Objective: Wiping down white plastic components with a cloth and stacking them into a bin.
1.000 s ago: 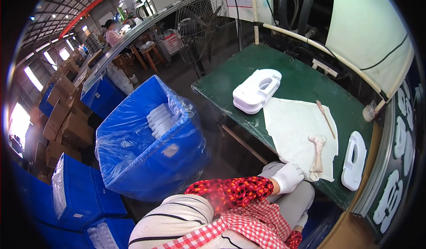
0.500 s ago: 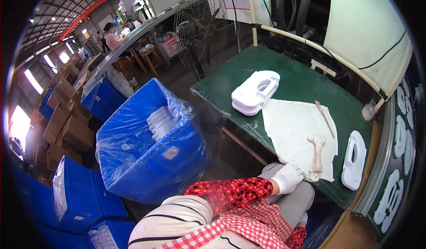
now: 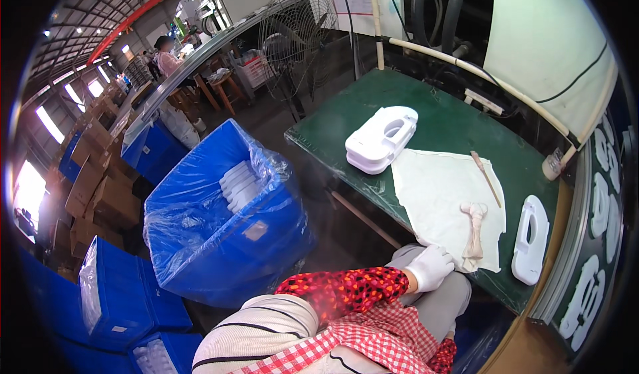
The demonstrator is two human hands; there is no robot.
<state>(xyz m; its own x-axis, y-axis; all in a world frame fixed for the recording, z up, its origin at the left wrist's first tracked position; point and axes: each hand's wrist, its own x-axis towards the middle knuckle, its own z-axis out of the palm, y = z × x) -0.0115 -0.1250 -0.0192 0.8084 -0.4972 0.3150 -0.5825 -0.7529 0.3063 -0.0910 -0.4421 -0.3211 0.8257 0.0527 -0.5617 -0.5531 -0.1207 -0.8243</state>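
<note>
My left hand [image 3: 430,268], in a white glove, rests on my lap at the table's near edge. Its fingers lie loosely over my knee, holding nothing that shows. Little of my right hand [image 3: 454,329] can be seen beside my right thigh; its fingers are hidden. On the green table [image 3: 466,117] a white cloth [image 3: 429,187] is spread out. A cloth-wrapped tool [image 3: 474,234] and a thin stick-like tool [image 3: 487,177] lie on it. White plastic parts with oval openings [image 3: 381,141] are stacked at the cloth's far left. Another such part [image 3: 530,241] lies to the right.
Left of the table stands a blue bin [image 3: 233,254] lined with clear plastic, with white parts inside. A wire-cage fan [image 3: 296,41] is behind it. Cardboard boxes [image 3: 110,197] pile up at far left. A pipe frame [image 3: 492,81] borders the table's back. Someone sits working far off.
</note>
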